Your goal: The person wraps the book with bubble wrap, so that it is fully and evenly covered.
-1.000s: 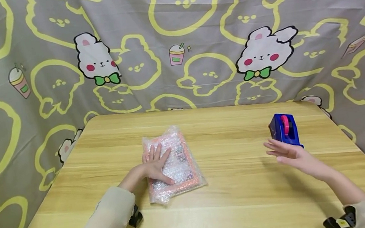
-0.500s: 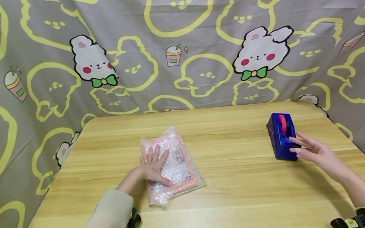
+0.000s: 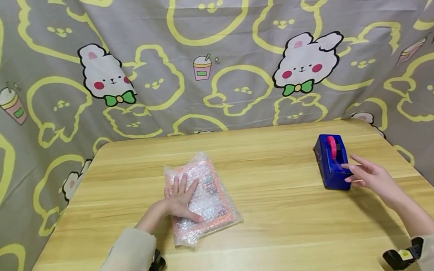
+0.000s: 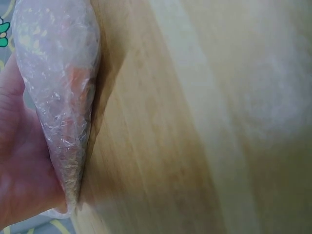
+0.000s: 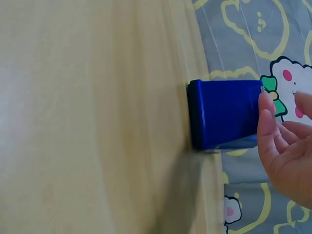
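Sleeves: beige, both at near table edge; black wrist-cam straps show in head view.
L hand: left hand (image 3: pixel 182 200) lies flat on the bubble-wrapped packet (image 3: pixel 204 196), fingers straight and slightly spread, pressing it down; nothing pinched.
Packet: mid-table, left of centre, flat on the wooden table (image 3: pixel 288 236); orange-edged flat item inside clear bubble wrap.
Packet handling: prob. light, soft outside w/ a stiffer core; wrap looks slick and springy, so likely to unfold if let go. Best hold: palm on top, or pinch at an edge.
R hand: right hand (image 3: pixel 370 175) at the near end of the blue tape dispenser (image 3: pixel 331 162); fingers extended, loosely apart, tips touching or just short of it, can't tell which.
Dispenser: right side of table, pink roll in it; prob. heavy-based, rigid.
View diffs: left wrist cam shows the packet's (image 4: pixel 63 107) thin side profile against the palm. Right wrist cam shows the dispenser's (image 5: pixel 224 114) plain blue face w/ fingers (image 5: pixel 268 122) at its edge, roll hidden.
Far: grey rabbit-print cloth (image 3: pixel 204 41) behind.
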The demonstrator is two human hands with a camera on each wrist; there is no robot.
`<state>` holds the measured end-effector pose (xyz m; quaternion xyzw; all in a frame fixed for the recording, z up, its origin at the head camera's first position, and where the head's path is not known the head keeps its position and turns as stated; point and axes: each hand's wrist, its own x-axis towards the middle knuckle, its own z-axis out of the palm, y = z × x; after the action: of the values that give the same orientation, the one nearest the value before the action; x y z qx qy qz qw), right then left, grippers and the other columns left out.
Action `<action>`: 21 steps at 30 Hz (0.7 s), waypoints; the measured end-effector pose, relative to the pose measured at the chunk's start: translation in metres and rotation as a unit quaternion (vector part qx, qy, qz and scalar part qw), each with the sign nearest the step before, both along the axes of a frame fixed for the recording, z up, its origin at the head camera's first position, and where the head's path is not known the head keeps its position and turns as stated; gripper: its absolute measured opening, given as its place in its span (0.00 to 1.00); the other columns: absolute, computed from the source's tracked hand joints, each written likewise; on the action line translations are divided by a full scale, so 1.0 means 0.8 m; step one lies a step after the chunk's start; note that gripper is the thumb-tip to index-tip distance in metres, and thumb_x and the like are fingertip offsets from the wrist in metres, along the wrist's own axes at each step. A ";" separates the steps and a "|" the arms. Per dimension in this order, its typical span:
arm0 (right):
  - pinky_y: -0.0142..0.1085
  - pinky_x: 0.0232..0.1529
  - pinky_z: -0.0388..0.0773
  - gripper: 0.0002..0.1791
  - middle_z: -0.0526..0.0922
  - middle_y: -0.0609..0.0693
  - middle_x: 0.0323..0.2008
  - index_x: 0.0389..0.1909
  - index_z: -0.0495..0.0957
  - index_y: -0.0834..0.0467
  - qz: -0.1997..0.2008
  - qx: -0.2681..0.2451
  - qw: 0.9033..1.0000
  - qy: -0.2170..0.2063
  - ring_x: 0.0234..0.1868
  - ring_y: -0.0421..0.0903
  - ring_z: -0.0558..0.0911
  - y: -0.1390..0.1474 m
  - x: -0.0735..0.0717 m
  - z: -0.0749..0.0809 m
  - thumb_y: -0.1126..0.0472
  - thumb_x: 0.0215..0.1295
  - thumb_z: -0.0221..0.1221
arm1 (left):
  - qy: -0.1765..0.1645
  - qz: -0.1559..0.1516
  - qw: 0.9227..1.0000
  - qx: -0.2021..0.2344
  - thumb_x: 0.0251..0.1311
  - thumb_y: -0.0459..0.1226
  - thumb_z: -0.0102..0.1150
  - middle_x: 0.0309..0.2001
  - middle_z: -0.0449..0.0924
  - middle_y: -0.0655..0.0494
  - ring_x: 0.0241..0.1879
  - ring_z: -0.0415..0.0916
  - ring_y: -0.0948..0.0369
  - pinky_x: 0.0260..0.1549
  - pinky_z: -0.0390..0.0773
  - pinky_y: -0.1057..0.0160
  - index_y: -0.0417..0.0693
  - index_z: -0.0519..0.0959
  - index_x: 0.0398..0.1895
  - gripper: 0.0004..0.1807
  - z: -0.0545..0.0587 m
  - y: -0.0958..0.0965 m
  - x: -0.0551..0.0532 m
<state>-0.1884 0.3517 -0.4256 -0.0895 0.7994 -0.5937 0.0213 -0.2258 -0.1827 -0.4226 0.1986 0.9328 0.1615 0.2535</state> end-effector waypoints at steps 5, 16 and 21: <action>0.26 0.30 0.78 0.36 0.79 0.27 0.37 0.67 0.36 0.73 -0.016 0.001 0.999 -0.047 0.29 0.36 0.82 -0.021 0.001 0.029 0.57 0.71 0.42 | -0.001 0.001 1.000 0.002 0.36 0.64 0.65 0.67 0.11 0.39 0.63 0.06 0.41 0.55 0.17 0.34 0.50 0.30 0.71 0.68 0.001 0.000 0.001; 0.25 0.34 0.78 0.39 0.81 0.32 0.34 0.66 0.30 0.72 -0.022 -0.076 0.987 -0.142 0.32 0.35 0.82 -0.030 -0.003 0.050 0.54 0.71 0.41 | -0.007 0.003 1.000 0.007 0.36 0.62 0.66 0.66 0.10 0.38 0.62 0.06 0.41 0.55 0.17 0.34 0.49 0.30 0.71 0.68 0.001 0.000 0.002; 0.26 0.37 0.78 0.39 0.83 0.38 0.34 0.68 0.31 0.70 -0.021 -0.160 0.977 -0.139 0.35 0.37 0.83 -0.032 0.002 0.047 0.56 0.71 0.43 | 0.000 0.000 1.000 0.008 0.36 0.63 0.65 0.66 0.11 0.38 0.63 0.07 0.41 0.55 0.17 0.34 0.49 0.31 0.71 0.68 0.000 -0.001 0.000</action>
<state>-0.1871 0.3257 -0.3880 0.0087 0.6849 -0.7211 0.1047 -0.2259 -0.1836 -0.4229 0.2005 0.9314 0.1692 0.2521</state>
